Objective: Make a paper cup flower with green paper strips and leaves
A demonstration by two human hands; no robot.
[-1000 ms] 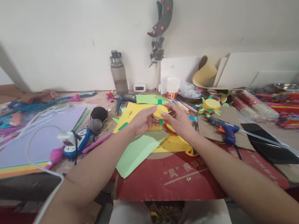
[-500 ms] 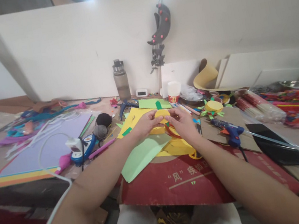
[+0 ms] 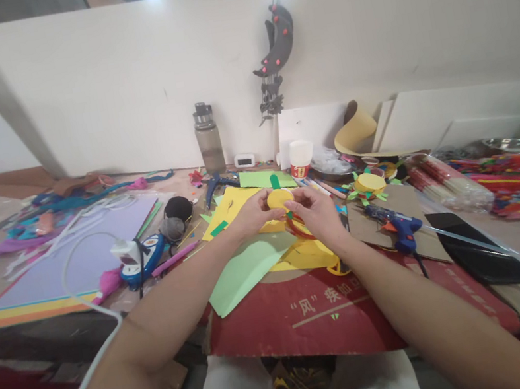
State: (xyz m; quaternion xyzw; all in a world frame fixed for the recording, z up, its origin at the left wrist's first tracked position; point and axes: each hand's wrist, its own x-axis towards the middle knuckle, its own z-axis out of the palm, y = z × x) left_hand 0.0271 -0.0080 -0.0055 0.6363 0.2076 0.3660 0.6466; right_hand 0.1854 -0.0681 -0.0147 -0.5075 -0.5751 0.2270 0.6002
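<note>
Between my two hands is a round yellow paper disc [image 3: 280, 200] with a green paper strip [image 3: 274, 182] sticking up from its far edge. The fingers of my left hand [image 3: 258, 212] pinch its left side. My right hand [image 3: 313, 208] grips the right side, thumb on the near edge. Below the hands lie yellow paper sheets [image 3: 296, 258], and a folded light green paper [image 3: 248, 273] is at their left. A similar yellow round piece with green tabs [image 3: 369, 184] rests to the right.
A blue hot glue gun [image 3: 404, 229] lies right on cardboard, near a black tray-like sheet [image 3: 481, 249]. A power strip [image 3: 144, 262] with a white cable stands left. Behind are a water bottle [image 3: 209, 140], a paper cup [image 3: 301, 159] and a small white clock [image 3: 244, 160].
The yellow disc has tilted slightly, so more of its round face shows. Both hands keep hold of it in nearly the same place, and the camera view has shifted a little.
</note>
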